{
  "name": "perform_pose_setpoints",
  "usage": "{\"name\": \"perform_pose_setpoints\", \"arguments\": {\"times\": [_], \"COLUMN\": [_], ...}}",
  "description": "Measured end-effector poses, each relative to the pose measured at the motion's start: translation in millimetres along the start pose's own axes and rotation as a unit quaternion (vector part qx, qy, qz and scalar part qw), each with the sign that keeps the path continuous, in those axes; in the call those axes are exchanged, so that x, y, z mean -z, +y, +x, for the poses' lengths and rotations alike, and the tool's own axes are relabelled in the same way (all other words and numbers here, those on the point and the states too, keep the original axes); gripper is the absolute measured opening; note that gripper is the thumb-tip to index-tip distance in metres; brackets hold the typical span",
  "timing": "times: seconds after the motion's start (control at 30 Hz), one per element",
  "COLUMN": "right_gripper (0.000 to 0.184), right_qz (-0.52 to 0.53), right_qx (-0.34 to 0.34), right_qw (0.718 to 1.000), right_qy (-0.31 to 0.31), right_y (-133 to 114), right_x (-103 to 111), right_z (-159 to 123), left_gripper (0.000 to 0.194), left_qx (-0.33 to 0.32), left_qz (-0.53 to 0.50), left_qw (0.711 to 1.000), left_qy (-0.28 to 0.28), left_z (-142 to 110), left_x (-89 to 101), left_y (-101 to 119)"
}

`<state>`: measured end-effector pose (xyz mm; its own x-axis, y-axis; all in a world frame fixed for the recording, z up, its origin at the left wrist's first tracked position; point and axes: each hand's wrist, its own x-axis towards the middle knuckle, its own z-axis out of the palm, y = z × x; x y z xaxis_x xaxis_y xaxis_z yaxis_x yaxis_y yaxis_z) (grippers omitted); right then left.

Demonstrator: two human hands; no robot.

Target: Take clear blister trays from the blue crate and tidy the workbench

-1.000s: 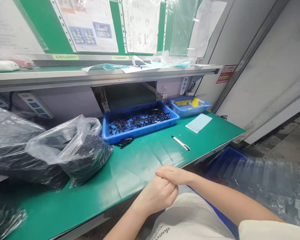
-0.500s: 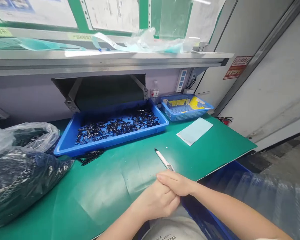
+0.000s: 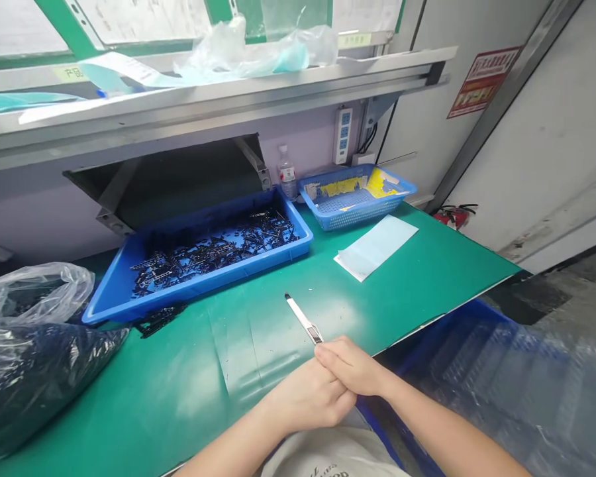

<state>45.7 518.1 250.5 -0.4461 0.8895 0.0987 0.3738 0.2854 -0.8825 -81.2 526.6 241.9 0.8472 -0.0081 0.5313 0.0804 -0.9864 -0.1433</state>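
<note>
My two hands are clasped together at the near edge of the green bench (image 3: 427,278). My left hand (image 3: 310,401) is curled into a loose fist. My right hand (image 3: 350,366) lies over it, fingers wrapped round the left fingers. Nothing shows inside either hand. A white pen-like tool (image 3: 302,319) lies on the mat just beyond my right fingertips, apart from them. Farther back sits a blue tray (image 3: 206,281) with several small black parts.
A clear plastic bag of black parts (image 3: 34,358) sits at the left. A blue basket (image 3: 357,197), a small bottle (image 3: 287,181) and a pale sheet (image 3: 376,246) lie at the back right. A shelf (image 3: 218,106) overhangs the bench. A blue crate with plastic wrap (image 3: 477,371) stands below right.
The view has swung to the right and down, so the bag slid leftward and the pen now lies close to my hands. My hands have stayed clasped together.
</note>
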Motion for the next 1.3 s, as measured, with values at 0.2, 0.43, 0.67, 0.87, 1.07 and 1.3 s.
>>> {"name": "perform_pose_setpoints", "arguments": {"times": [0.2, 0.43, 0.67, 0.87, 1.07, 1.3], "right_gripper": [0.033, 0.031, 0.040, 0.033, 0.028, 0.013], "right_qz": [-0.094, -0.137, -0.179, -0.284, -0.360, -0.348], "right_qx": [0.011, 0.036, -0.028, -0.154, -0.223, -0.259], "right_qw": [0.995, 0.990, 0.981, 0.936, 0.904, 0.901], "right_qy": [-0.010, -0.022, 0.070, 0.141, 0.056, 0.006], "right_y": [1, 2, -4, 4, 16, 15], "right_x": [-12, -34, -19, 15, -2, 21], "right_z": [14, 25, 36, 36, 57, 62], "left_gripper": [0.037, 0.040, 0.022, 0.057, 0.094, 0.083], "left_qx": [0.160, 0.226, 0.209, 0.528, 0.692, 0.666], "left_qz": [-0.081, -0.092, 0.005, 0.200, 0.194, 0.165], "left_qw": [0.984, 0.969, 0.978, 0.820, 0.673, 0.699], "left_qy": [-0.021, -0.039, 0.016, -0.096, -0.171, -0.202], "left_z": [-23, -41, -69, -158, -181, -140], "left_x": [-3.3, 2.2, 5.5, 33.3, 38.2, 11.4], "left_y": [6, 13, 11, 7, 4, -29]}}
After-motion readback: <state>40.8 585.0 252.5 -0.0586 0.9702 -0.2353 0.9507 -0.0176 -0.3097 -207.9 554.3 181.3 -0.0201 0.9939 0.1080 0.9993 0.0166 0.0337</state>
